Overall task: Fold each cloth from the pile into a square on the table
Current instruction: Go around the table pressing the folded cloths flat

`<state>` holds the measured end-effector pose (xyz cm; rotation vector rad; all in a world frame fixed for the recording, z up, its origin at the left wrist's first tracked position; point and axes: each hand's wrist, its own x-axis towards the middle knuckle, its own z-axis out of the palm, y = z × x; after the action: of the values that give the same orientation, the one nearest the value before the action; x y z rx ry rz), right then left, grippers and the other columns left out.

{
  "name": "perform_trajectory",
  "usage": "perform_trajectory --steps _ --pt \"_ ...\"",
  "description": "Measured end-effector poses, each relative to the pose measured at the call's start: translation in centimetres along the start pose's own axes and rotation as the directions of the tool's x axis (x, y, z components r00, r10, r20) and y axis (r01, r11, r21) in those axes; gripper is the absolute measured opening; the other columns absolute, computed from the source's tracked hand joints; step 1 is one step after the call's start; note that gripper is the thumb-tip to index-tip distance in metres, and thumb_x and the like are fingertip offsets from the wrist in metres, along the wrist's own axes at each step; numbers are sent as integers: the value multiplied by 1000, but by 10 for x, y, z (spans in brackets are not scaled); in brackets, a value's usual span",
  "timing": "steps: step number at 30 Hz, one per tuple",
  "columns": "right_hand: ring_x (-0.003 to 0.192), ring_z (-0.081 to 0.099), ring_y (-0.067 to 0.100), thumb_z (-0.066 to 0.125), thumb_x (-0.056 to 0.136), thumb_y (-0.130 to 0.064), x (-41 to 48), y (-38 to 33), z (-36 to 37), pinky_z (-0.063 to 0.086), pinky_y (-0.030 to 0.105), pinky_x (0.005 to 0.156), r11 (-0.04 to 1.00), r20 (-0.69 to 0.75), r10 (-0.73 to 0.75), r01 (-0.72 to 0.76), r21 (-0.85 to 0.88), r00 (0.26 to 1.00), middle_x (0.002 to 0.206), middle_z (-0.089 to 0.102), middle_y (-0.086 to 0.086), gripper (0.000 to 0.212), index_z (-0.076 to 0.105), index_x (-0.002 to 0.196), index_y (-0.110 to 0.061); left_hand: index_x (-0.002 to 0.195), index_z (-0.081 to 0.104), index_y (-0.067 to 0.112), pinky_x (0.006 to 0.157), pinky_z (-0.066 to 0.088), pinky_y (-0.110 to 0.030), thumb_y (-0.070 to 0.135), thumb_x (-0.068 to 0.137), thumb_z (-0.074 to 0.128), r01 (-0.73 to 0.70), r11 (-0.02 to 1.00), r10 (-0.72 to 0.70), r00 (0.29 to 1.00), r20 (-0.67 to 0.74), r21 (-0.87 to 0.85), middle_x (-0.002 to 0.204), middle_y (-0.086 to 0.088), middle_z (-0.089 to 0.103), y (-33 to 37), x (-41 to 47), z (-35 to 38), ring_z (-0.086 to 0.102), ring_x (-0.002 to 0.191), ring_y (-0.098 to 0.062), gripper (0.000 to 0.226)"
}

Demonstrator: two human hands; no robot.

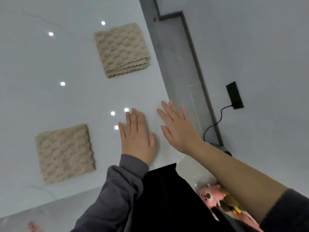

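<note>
Far cloth: we see a beige, bumpy-textured far cloth [122, 49] folded into a square, its stacked layers showing along one edge. It lies close to the table's edge.
Near cloth: a second beige near cloth [64, 153] of the same texture, also a folded square, lies well apart from the first, towards the left of the view.
Table: both cloths rest on a glossy white table [41, 64], which shows small bright reflections of lights.
Left hand: our left hand [137, 136] is spread flat, palm down, fingers straight and close together. It holds nothing and lies low over the tabletop between the two cloths, touching neither. We cannot tell whether it presses on the surface.
Right hand: our right hand [177, 129] is just beside the left, palm down, fingers straight and slightly fanned. It grips nothing and is near the table's edge. It is a little blurred, so we cannot tell whether it touches the table.
Sleeves: a grey sleeve [117, 190] covers the left arm to the wrist, while the right forearm is bare.
Surroundings: beyond the table edge we see a black socket plate [235, 95] with a black cable [215, 123], and low in the view a pink plush toy [209, 195].
</note>
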<state>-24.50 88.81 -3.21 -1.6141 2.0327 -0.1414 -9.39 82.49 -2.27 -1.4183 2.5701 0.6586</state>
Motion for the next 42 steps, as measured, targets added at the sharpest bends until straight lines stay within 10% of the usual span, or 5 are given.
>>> perform_trajectory --steps 22,27,35,42 --pt "149 16 26 25 96 -31 214 108 -125 8 55 118 846 136 -519 530 -62 844 158 26 8 54 43 144 -13 151 10 8 117 11 -55 14 85 55 441 828 -537 802 -262 -345 159 -20 8 91 156 0 4 147 -36 81" --pt "145 27 27 33 95 -24 269 103 -151 12 55 117 730 141 -669 681 -59 730 155 34 10 49 45 142 -12 152 11 6 118 6 -55 26 90 41 559 696 -698 674 -243 -450 160 -19 3 96 190 -7 -1 147 -37 72" --pt "150 7 24 33 101 -27 359 69 -174 1 54 120 454 403 -804 889 -61 438 163 7 4 56 17 155 -18 153 4 7 117 -2 -57 43 89 21 709 318 -947 273 -170 -629 160 -18 -3 102 236 -18 -2 147 -38 76" --pt "150 5 23 30 104 -28 393 20 -157 -3 54 119 275 528 -818 962 7 230 164 -1 0 58 6 156 -20 153 1 9 114 -10 -60 39 91 21 725 186 -982 125 -139 -663 161 -13 -9 94 255 -21 -5 148 -31 72"
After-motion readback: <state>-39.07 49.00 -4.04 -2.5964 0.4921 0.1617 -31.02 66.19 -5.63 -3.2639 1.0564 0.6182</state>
